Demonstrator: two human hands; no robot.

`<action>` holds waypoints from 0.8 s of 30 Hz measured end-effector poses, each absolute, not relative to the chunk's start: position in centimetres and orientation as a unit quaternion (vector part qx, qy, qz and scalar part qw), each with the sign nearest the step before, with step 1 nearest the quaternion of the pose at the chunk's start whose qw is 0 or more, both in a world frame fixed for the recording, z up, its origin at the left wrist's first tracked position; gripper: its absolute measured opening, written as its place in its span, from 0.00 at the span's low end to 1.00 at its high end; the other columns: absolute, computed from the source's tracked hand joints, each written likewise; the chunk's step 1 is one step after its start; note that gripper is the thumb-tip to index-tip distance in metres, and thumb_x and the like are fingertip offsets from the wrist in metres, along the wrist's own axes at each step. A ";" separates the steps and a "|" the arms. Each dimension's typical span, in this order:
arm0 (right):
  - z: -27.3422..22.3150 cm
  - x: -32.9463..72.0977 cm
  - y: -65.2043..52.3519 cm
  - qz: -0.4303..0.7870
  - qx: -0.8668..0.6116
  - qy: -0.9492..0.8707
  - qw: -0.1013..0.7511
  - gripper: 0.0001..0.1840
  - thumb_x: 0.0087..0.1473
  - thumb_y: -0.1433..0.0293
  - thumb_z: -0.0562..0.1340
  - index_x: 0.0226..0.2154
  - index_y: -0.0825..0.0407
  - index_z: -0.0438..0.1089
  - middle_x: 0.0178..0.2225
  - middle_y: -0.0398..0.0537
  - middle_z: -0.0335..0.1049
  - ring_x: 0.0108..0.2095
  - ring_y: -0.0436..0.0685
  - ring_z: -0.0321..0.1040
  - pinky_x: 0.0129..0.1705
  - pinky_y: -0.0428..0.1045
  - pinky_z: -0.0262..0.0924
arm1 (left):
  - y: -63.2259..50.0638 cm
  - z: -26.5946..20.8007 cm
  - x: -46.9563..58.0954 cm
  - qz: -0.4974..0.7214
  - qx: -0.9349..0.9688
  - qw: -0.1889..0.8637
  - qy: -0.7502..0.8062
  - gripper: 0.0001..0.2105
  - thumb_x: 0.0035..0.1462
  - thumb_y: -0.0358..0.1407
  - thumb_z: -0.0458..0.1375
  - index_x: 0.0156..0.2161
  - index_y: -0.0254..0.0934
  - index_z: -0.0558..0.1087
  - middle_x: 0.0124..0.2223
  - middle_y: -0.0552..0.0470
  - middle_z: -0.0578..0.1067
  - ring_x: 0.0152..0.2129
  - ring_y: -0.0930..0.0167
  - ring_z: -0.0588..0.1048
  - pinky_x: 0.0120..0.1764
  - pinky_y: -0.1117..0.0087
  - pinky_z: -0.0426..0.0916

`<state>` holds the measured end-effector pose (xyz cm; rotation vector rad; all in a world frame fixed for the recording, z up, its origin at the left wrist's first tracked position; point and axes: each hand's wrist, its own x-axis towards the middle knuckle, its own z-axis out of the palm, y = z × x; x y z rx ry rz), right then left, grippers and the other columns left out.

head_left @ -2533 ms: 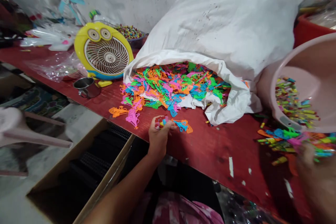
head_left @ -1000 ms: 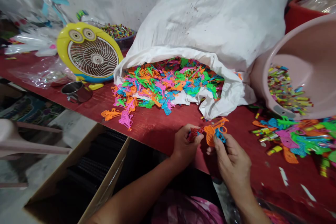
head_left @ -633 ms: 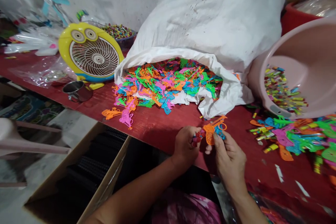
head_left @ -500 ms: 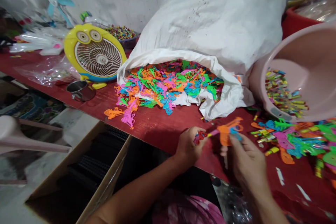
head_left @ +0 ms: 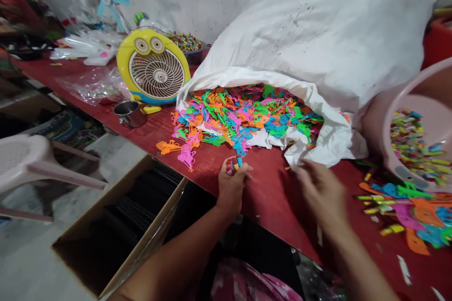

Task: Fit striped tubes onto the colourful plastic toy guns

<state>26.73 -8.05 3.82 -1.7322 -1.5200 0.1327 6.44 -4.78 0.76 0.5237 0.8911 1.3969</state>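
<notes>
My left hand [head_left: 231, 183] is closed around several small coloured tubes [head_left: 234, 164], red, blue and yellow, above the front edge of the red table. My right hand [head_left: 323, 195] is smeared by motion beside the loose lip of a white sack [head_left: 318, 150]; its fingers are too blurred to show whether they grip anything. Out of the sack's mouth spill many small plastic toy guns [head_left: 233, 117] in orange, green, pink and blue. To the right lies a pile of toy guns [head_left: 423, 211], with yellow tubes [head_left: 376, 202] among them.
A pink tub [head_left: 379, 136] lies tipped on the right, with tubes inside. Left of the sack stand a yellow fan [head_left: 158, 75] and a metal cup [head_left: 130, 114]. Below the table are an open cardboard box [head_left: 141, 254] and a plastic stool [head_left: 28, 155].
The orange toy gun has left my right hand, which has moved up to the sack's lip. My left hand has shifted left, still holding tubes. The view has turned somewhat left.
</notes>
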 end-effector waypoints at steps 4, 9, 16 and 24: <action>2.2 18.1 -0.5 0.113 -0.690 -0.632 0.335 0.16 0.57 0.56 0.58 0.32 0.52 0.71 0.33 0.52 0.72 0.33 0.57 0.67 0.35 0.50 0.56 | -4.8 0.6 6.7 0.623 0.268 0.623 0.389 0.17 0.50 0.39 0.66 0.41 0.35 0.67 0.27 0.57 0.73 0.20 0.78 0.68 0.25 0.77 0.59; 1.5 16.7 2.9 0.205 -0.705 -0.590 0.337 0.11 0.45 0.63 0.64 0.21 0.50 0.64 0.21 0.42 0.64 0.25 0.52 0.58 0.28 0.47 0.49 | -4.6 0.3 6.6 0.631 0.260 0.619 0.389 0.15 0.51 0.40 0.66 0.35 0.34 0.67 0.24 0.58 0.70 0.19 0.78 0.65 0.26 0.77 0.59; 2.3 21.0 -3.1 0.374 -0.641 -0.518 0.425 0.22 0.47 0.50 0.64 0.28 0.52 0.65 0.21 0.44 0.68 0.21 0.51 0.62 0.23 0.45 0.56 | -4.6 0.2 6.9 0.635 0.248 0.612 0.401 0.13 0.51 0.38 0.65 0.36 0.35 0.67 0.25 0.58 0.71 0.20 0.78 0.67 0.28 0.77 0.62; 2.1 22.2 -10.2 0.454 -0.591 -0.400 0.533 0.20 0.49 0.56 0.70 0.38 0.52 0.69 0.27 0.44 0.71 0.24 0.50 0.65 0.25 0.44 0.59 | -6.0 0.8 10.9 0.533 0.327 0.679 0.385 0.09 0.48 0.33 0.63 0.29 0.35 0.66 0.23 0.58 0.68 0.19 0.76 0.67 0.25 0.77 0.62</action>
